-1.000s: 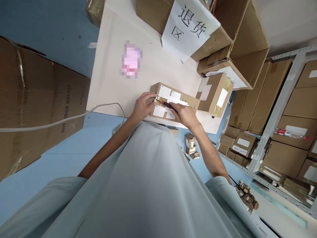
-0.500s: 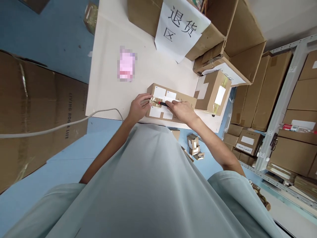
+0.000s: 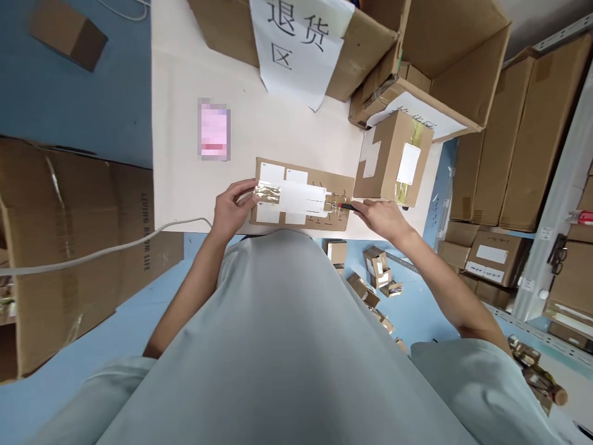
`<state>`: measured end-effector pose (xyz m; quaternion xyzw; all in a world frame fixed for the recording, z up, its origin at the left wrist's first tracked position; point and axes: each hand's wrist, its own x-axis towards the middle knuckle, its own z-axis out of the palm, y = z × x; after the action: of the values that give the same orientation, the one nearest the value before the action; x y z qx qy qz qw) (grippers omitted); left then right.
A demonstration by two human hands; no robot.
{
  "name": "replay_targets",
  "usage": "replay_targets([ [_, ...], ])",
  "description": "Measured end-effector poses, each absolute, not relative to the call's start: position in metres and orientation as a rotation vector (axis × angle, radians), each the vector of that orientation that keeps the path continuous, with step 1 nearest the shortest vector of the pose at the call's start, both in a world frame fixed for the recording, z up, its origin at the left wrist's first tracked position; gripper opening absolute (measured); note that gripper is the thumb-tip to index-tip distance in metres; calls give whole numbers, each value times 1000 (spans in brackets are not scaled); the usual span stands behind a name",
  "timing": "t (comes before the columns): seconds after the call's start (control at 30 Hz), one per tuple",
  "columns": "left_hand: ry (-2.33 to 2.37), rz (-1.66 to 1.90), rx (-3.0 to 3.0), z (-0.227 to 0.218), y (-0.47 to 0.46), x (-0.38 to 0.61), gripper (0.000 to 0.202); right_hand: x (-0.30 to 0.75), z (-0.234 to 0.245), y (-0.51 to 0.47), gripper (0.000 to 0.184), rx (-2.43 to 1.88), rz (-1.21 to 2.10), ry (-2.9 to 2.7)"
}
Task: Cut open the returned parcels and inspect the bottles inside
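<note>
both hands sit at the ends of a flat brown cardboard box (image 3: 303, 194) with white labels, which lies along the near edge of the pale desk (image 3: 185, 154). my left hand (image 3: 231, 207) presses on the box's left end, fingers curled over the edge and thumb near a strip of shiny clear tape (image 3: 269, 193) that runs along the top seam. my right hand (image 3: 382, 216) is closed around a small red-and-black cutter (image 3: 347, 206), its tip touching the box's right end on the seam line; i can't make out the blade itself.

just beside the flat box, to its right, a taller brown cardboard carton (image 3: 391, 161) with white labels stands tilted on the desk, near my right hand but apart from it. behind it are large open brown cartons (image 3: 440, 68), one with a white paper sign (image 3: 301, 43) bearing black characters hanging over its front. a pink blurred item (image 3: 214, 131) lies on the desk to the left, well apart from the box. a pale cable (image 3: 115, 247) trails off the desk's near left corner across a big brown carton (image 3: 69, 247) on the blue floor. small cardboard boxes (image 3: 380, 278) lie scattered on the floor below my right arm.
</note>
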<state>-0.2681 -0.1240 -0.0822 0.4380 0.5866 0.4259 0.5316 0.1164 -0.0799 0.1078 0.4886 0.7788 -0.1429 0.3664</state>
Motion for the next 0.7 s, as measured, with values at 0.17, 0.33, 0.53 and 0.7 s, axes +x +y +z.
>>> replay_targets([
  [0.17,1518,977,1065,-85,-123,-263,63,171,107,-90,46,1347,-400,1937],
  [0.33,1593,979,1021,-84,-123,-262,60,190,85,-91,46,1399,-500,2026],
  [0.53,1834,914,1203,-61,-121,-238,41,217,26,-106,49,1536,-747,2204],
  [0.7,1883,869,1487,-52,-118,-197,40,223,-37,-126,51,1715,-1150,2314],
])
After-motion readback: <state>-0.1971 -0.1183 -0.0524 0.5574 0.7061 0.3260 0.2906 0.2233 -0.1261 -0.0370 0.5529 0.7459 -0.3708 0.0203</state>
